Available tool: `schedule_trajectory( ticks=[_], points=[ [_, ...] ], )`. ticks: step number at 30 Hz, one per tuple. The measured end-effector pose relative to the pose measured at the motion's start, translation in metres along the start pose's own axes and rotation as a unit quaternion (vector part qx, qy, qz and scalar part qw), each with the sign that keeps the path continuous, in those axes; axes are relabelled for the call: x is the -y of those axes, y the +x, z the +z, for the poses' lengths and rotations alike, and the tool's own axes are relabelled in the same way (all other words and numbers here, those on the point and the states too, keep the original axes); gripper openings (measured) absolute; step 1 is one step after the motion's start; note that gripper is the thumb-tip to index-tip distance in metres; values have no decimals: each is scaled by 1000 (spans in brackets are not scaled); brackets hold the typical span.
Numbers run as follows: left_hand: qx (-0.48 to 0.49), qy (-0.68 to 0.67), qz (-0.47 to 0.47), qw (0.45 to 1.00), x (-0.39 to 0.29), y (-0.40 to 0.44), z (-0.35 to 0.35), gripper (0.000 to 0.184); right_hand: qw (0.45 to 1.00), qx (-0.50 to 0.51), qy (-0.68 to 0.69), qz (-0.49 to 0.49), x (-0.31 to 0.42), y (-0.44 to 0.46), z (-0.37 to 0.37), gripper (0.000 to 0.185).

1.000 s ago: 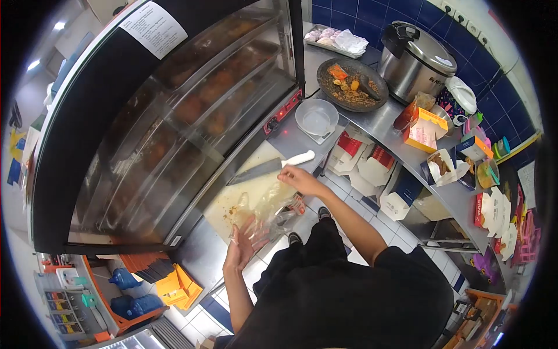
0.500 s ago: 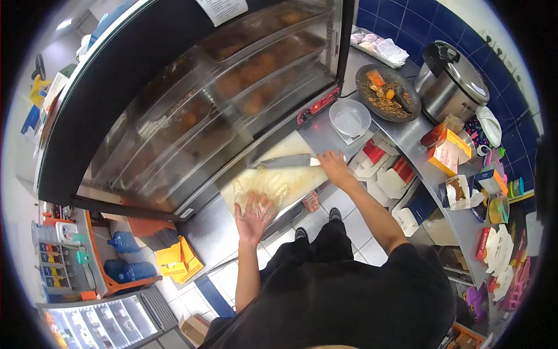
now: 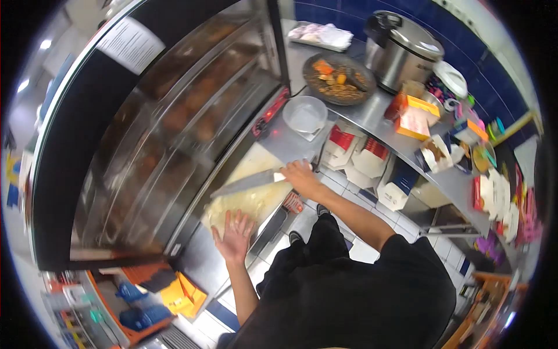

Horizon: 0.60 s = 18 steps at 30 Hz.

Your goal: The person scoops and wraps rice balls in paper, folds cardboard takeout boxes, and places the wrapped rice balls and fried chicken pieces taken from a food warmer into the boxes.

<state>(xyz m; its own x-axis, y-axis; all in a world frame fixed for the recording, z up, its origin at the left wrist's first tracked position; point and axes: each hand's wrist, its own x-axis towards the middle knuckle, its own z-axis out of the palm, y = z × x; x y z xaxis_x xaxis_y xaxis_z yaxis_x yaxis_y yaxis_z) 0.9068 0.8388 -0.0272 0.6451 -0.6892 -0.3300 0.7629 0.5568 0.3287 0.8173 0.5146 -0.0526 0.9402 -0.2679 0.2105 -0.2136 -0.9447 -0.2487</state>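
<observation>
A large knife (image 3: 244, 185) with a broad grey blade and a white handle lies across the cutting board (image 3: 259, 156), its tip pointing left. My right hand (image 3: 299, 177) is closed around the handle at the board's right side. Over the near left part of the board, my left hand (image 3: 235, 237) is open, palm up and fingers spread. Crumpled clear plastic (image 3: 224, 205) appears on the board just beyond those fingers; motion blur hides whether they touch it.
A glass-fronted display cabinet (image 3: 192, 122) with trays of food borders the board. On the counter are a clear plastic tub (image 3: 305, 114), a stone mortar (image 3: 339, 79) with food, a steel cooker (image 3: 407, 49) and orange boxes (image 3: 417, 118). Folded cartons (image 3: 369, 156) stand below.
The head view has turned and shifted, moving the counter leftward and tilting it. My right hand stays on the knife handle; my left hand stays spread by the plastic.
</observation>
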Motion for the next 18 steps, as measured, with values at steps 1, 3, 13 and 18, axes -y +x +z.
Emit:
schedule_trajectory(
  ticks=[1,3,13,18],
  points=[
    [8,8,-14,1000,0,-9,13,77,999,23,-21,-11,3,4,-1,35],
    [43,-34,45,997,6,-26,42,77,998,41,-42,-11,5,16,6,35],
    [76,184,139,970,55,12,117,69,976,-67,199,-64,101,-43,-132,53],
    [33,181,125,975,73,32,119,68,970,-129,206,-7,95,-78,-108,50]
  ],
)
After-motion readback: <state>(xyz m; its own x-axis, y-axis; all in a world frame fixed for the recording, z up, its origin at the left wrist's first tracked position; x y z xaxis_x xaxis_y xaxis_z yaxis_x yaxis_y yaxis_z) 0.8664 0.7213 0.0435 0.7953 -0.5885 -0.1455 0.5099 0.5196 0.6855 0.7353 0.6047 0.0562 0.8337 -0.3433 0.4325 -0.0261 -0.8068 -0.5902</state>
